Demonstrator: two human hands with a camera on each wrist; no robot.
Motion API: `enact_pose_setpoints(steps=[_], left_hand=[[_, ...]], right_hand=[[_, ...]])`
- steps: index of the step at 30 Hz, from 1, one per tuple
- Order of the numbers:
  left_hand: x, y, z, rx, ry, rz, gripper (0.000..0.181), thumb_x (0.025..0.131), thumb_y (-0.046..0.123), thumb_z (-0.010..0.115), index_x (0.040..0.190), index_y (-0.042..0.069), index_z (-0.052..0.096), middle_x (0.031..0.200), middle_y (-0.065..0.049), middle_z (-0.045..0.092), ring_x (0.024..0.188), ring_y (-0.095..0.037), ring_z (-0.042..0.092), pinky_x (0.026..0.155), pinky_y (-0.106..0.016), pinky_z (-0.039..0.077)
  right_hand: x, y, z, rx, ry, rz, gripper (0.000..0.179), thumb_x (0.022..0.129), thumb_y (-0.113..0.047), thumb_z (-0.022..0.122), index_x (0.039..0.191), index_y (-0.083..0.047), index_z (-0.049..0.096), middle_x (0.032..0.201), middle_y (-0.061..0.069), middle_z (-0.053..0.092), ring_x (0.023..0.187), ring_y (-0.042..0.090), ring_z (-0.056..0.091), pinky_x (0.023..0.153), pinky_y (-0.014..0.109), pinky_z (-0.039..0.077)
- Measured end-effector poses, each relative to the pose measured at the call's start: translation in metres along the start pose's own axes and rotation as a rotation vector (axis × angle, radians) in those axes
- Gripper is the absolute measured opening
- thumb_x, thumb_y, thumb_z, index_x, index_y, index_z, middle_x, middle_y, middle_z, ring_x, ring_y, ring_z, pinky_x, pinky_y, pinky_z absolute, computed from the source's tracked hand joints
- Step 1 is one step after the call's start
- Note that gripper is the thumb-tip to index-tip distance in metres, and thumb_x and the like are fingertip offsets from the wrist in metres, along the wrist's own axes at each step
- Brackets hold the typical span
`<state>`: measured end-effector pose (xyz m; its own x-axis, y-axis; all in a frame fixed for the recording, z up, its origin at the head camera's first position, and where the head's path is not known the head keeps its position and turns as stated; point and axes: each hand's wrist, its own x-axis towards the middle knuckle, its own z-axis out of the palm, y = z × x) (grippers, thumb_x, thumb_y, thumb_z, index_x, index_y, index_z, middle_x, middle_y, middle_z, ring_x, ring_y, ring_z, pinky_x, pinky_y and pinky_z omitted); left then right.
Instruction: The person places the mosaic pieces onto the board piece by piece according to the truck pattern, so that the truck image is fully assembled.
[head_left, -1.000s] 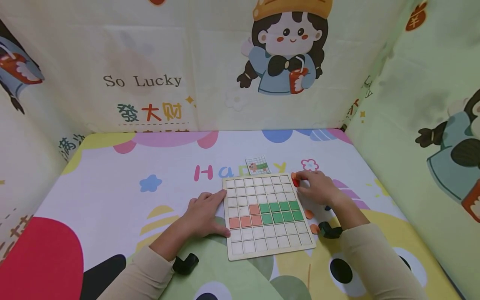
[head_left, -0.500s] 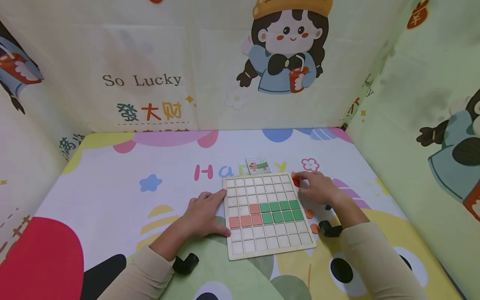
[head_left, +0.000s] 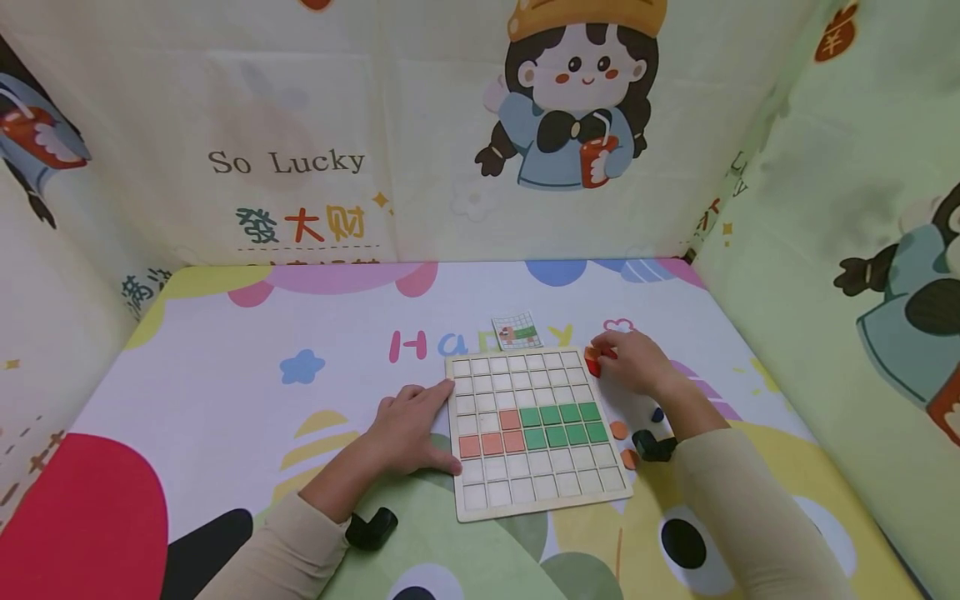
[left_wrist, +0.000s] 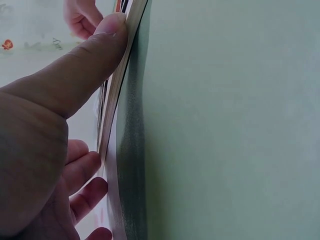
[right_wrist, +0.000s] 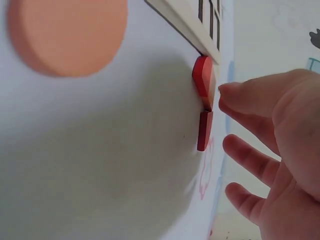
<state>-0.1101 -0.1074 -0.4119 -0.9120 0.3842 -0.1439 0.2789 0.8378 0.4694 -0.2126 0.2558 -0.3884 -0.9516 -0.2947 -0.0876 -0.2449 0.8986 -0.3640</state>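
Observation:
A wooden grid board (head_left: 536, 504) lies on the table, with a block of green squares (head_left: 553, 436) and several salmon squares (head_left: 491, 442) in its cells. My left hand (head_left: 405, 429) rests at the board's left edge; in the left wrist view its thumb (left_wrist: 105, 45) presses the rim and the other fingers spread along the side. My right hand (head_left: 637, 362) hovers at the board's far right corner, over small red and orange pieces (head_left: 592, 360). In the right wrist view, a red piece (right_wrist: 202, 72) and a darker red piece (right_wrist: 204, 131) lie beside its loosely bent fingers (right_wrist: 250, 155).
A small picture card (head_left: 516, 331) lies beyond the board's far edge. Right of the board are orange discs (head_left: 618, 430) and a dark blue piece (head_left: 657, 414). Black wrist cameras (head_left: 371, 528) sit at both cuffs. A printed cloth wall (head_left: 420, 167) rises behind the table.
My right hand has shifted slightly up and to the right, uncovering more of the red and orange pieces at the corner. My left hand and the board stay in place.

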Motion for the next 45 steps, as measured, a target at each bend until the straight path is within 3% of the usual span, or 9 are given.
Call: enact_pose_setpoints(steps=[10,21,30,40,45], left_hand=[[-0.001,0.000,0.001,-0.001,0.007,0.016,0.113,0.065,0.057,0.089,0.155,0.015,0.033,0.145,-0.003,0.052,0.130,-0.032,0.040,0.097,-0.054,0.033],[-0.001,0.000,0.001,0.004,0.006,0.015,0.113,0.065,0.058,0.089,0.155,0.016,0.033,0.144,-0.003,0.051,0.131,-0.032,0.040,0.098,-0.055,0.033],[0.000,0.000,0.001,0.006,0.000,0.020,0.114,0.066,0.059,0.088,0.156,0.016,0.032,0.147,-0.003,0.050,0.130,-0.031,0.039,0.097,-0.054,0.033],[-0.001,0.001,0.000,0.007,0.006,0.019,0.114,0.066,0.057,0.089,0.156,0.015,0.032,0.147,-0.004,0.050,0.131,-0.032,0.039,0.098,-0.054,0.033],[0.000,0.000,0.000,0.010,0.004,0.019,0.114,0.067,0.057,0.089,0.156,0.013,0.033,0.147,-0.004,0.050,0.131,-0.032,0.039,0.098,-0.055,0.033]], right_hand=[[0.014,0.004,0.003,0.016,-0.017,0.120,0.031,0.096,-0.016,0.066,0.122,0.000,0.067,0.117,0.019,0.066,0.110,0.038,0.054,0.096,0.053,0.045],[0.014,0.009,0.000,0.059,-0.047,0.130,0.033,0.096,-0.021,0.067,0.121,0.000,0.066,0.120,0.019,0.065,0.114,0.038,0.053,0.096,0.053,0.046],[0.018,0.011,0.001,0.053,-0.025,0.115,0.036,0.095,-0.026,0.068,0.121,-0.001,0.064,0.123,0.018,0.063,0.113,0.039,0.053,0.096,0.054,0.043],[0.020,0.014,-0.003,0.117,-0.050,0.185,0.052,0.092,-0.034,0.073,0.128,0.000,0.060,0.129,0.023,0.059,0.120,0.042,0.049,0.100,0.056,0.041],[0.021,0.015,-0.002,0.121,-0.039,0.166,0.047,0.092,-0.031,0.072,0.126,-0.001,0.061,0.126,0.021,0.061,0.118,0.041,0.051,0.099,0.055,0.042]])
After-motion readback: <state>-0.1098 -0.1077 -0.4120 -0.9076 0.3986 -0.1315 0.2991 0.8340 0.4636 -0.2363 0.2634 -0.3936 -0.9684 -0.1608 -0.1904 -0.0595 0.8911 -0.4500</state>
